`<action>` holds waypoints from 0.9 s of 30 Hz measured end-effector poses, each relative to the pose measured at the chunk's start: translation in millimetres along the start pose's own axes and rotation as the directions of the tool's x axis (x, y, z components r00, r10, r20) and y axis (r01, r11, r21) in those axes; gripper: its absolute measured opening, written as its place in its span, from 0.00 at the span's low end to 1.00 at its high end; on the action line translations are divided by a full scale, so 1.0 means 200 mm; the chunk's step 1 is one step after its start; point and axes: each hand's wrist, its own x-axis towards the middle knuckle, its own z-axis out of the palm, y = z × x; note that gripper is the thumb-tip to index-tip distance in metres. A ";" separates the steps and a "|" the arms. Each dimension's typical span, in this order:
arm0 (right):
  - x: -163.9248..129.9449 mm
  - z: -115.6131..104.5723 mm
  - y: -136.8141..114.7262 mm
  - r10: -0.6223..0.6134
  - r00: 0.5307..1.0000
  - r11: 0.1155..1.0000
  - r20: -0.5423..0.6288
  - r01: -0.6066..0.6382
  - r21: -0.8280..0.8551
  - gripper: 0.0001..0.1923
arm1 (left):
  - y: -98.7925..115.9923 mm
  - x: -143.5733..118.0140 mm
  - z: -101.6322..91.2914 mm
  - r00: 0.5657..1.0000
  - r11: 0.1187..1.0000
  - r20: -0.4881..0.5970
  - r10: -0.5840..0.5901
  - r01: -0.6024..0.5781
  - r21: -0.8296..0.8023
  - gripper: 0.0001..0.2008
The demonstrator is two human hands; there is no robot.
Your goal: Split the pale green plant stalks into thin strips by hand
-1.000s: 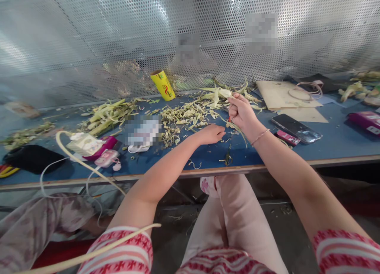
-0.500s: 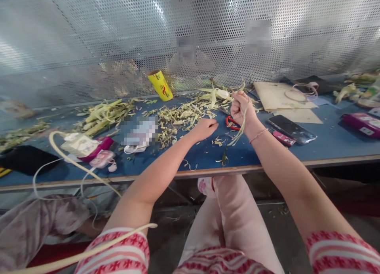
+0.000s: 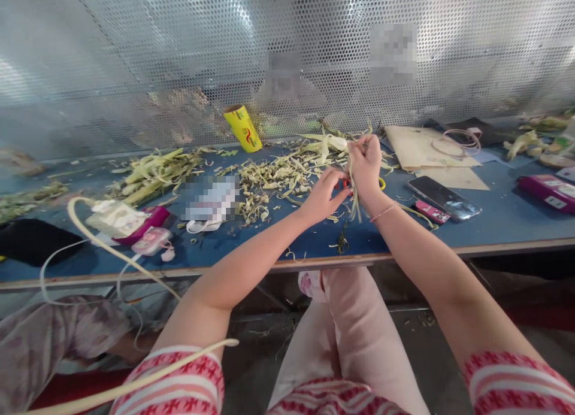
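Observation:
My right hand (image 3: pixel 366 163) is raised above the blue table (image 3: pixel 251 247) and closed on a few pale green leaf strips (image 3: pixel 357 200) that hang down from the fist. My left hand (image 3: pixel 324 194) sits close beside it, fingertips pinching toward the strips; whether they touch is unclear. Red-handled scissors (image 3: pixel 345 183) lie on the table between and behind the two hands, mostly hidden. A heap of cut leaf scraps (image 3: pixel 278 178) lies just left of my hands.
A yellow roll (image 3: pixel 244 127) leans at the back by the perforated metal screen (image 3: pixel 179 61). A black phone (image 3: pixel 444 197), brown card sheets (image 3: pixel 422 145), longer leaf stalks (image 3: pixel 157 172) and a pink box with white cable (image 3: pixel 144 223) lie on the table. Another person's patterned sleeve (image 3: pixel 54 337) is at lower left.
My left hand has lifted from the table and moved right to meet my right hand. My right hand has stayed raised, still gripping the strips, and now covers more of the scissors.

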 end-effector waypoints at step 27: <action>0.04 -0.08 0.05 -0.127 0.989 0.966 0.079 0.142 -0.216 0.13 | -0.13 0.04 -0.07 0.785 0.517 0.256 -0.565 0.578 -0.631 0.08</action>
